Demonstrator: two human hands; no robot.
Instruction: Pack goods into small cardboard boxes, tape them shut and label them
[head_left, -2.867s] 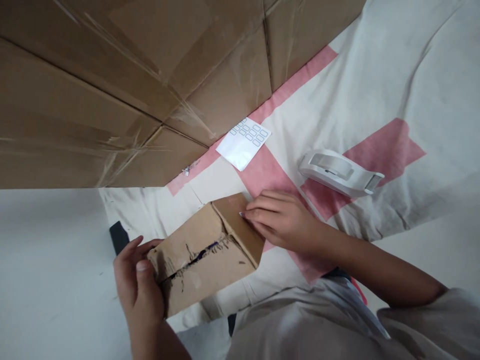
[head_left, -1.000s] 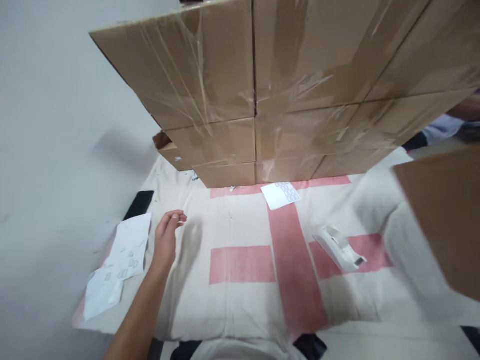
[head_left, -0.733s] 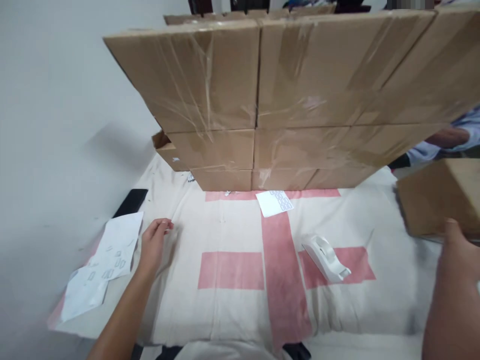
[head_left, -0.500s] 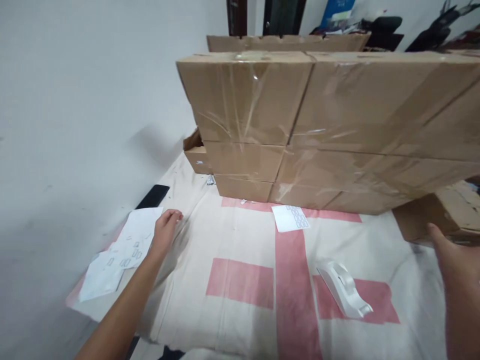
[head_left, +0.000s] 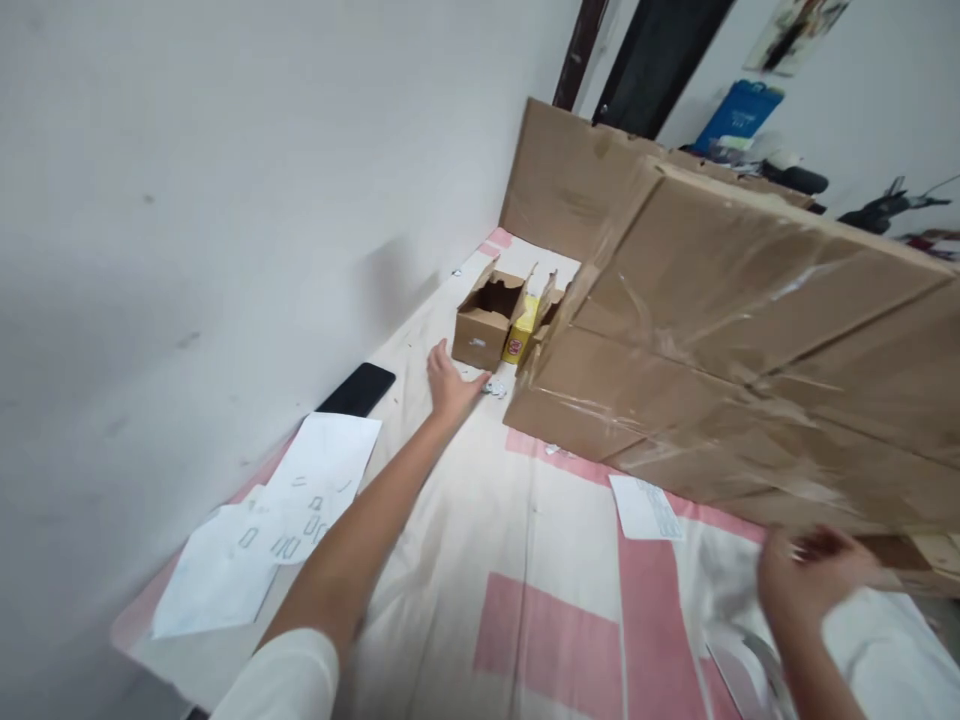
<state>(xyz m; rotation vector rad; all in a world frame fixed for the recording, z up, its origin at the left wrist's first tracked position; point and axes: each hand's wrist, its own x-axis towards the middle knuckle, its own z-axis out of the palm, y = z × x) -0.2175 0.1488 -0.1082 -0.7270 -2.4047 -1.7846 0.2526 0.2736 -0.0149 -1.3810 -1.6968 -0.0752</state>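
Note:
My left hand [head_left: 454, 388] reaches forward with thumb and fingers spread. It is just in front of a small open-topped cardboard box [head_left: 478, 342]; whether the fingertips touch it I cannot tell. Beside that box stands a yellow packet or box [head_left: 520, 335]. My right hand [head_left: 806, 575], its fingers bent and smeared by motion, hovers over the right side of the cloth. Below it lies a white tape dispenser [head_left: 735, 665], partly hidden by the right forearm. A white sheet with printed marks [head_left: 645, 508] lies between the hands, nearer the right one.
A wall of taped cardboard cartons [head_left: 675, 330] rises along the far right of the cloth-covered table [head_left: 450, 560]. On the left, against the wall, are a black phone [head_left: 358, 390] and white papers [head_left: 322, 455]. A flat cardboard panel [head_left: 555, 180] stands behind.
The view has swung left, showing more of the small box and the yellow item. My left hand has stretched forward towards the box and opened. My right hand has moved inward from the right edge.

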